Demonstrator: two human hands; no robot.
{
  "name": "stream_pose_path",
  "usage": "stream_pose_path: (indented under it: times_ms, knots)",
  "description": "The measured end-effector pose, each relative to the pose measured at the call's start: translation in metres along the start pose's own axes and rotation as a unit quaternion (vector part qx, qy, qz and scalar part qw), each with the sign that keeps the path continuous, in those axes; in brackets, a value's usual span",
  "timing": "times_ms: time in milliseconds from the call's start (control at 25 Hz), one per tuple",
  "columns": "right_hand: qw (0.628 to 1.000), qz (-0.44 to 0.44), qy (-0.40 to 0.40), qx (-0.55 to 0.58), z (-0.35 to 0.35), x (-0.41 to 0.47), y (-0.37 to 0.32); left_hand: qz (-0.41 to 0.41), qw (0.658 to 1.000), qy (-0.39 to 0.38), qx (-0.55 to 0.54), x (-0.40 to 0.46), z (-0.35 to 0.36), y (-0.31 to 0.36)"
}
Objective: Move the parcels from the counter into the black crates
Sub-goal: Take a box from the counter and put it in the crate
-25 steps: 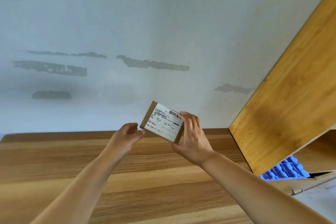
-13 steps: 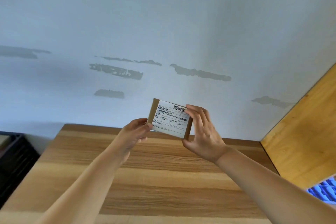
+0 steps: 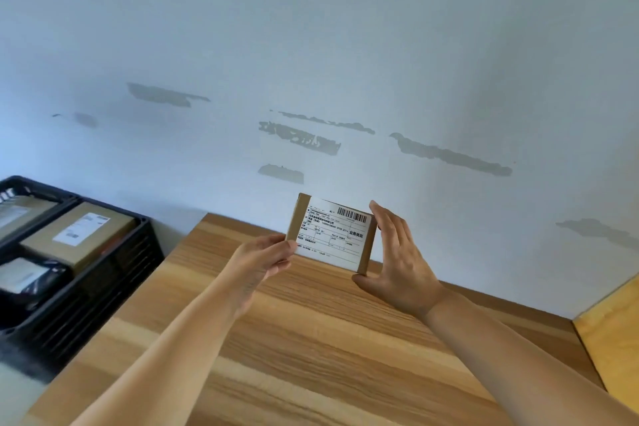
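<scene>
A small brown cardboard parcel [image 3: 332,235] with a white barcode label is held upright above the far edge of the wooden counter [image 3: 311,349]. My left hand [image 3: 264,258] pinches its lower left corner. My right hand [image 3: 397,259] lies along its right edge with straight fingers, thumb under the lower right corner. A black crate [image 3: 114,273] stands to the left of the counter, below its level. It holds a brown labelled box [image 3: 77,235] and a black bagged parcel [image 3: 29,282].
A white wall with grey scuffed patches [image 3: 301,137] rises right behind the counter. A yellow wooden panel [image 3: 615,328] stands at the counter's right end. A second crate compartment with another parcel [image 3: 17,214] sits at the far left.
The view has swung left, bringing the black crate into sight. My left hand has taken hold of the parcel's corner, and my right fingers have straightened off its label.
</scene>
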State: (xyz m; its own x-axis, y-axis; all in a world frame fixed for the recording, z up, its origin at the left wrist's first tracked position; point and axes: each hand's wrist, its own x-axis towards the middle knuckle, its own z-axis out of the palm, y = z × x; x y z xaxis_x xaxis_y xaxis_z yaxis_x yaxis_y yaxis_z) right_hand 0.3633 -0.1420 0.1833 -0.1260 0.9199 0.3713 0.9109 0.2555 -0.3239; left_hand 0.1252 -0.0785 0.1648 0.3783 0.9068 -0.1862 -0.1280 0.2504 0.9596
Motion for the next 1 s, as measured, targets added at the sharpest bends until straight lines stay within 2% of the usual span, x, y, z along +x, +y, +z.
stream_pose_path:
  times_ms: [160, 400, 560, 720, 840, 1000]
  knots:
    - [0.998, -0.02, -0.024, 0.063, 0.02, -0.005, -0.013, -0.004, 0.999, 0.037, -0.011, -0.041, -0.016, -0.007]
    - [0.983, -0.074, -0.077, 0.151, 0.061, 0.017, -0.073, 0.019, 0.992, 0.122, -0.012, -0.108, -0.078, -0.003]
    - [0.947, -0.102, -0.182, 0.243, 0.087, 0.034, -0.143, 0.047, 0.978, 0.203, -0.025, -0.152, -0.133, 0.001]
    - [0.919, -0.098, -0.242, 0.296, 0.121, 0.053, -0.219, 0.052, 0.962, 0.262, -0.061, -0.193, -0.199, 0.007]
    - [0.899, -0.121, -0.284, 0.31, 0.158, 0.067, -0.298, 0.04, 0.945, 0.313, -0.081, -0.229, -0.272, 0.012]
    - [0.884, -0.107, -0.32, 0.324, 0.217, 0.086, -0.412, 0.028, 0.927, 0.363, -0.088, -0.278, -0.382, 0.019]
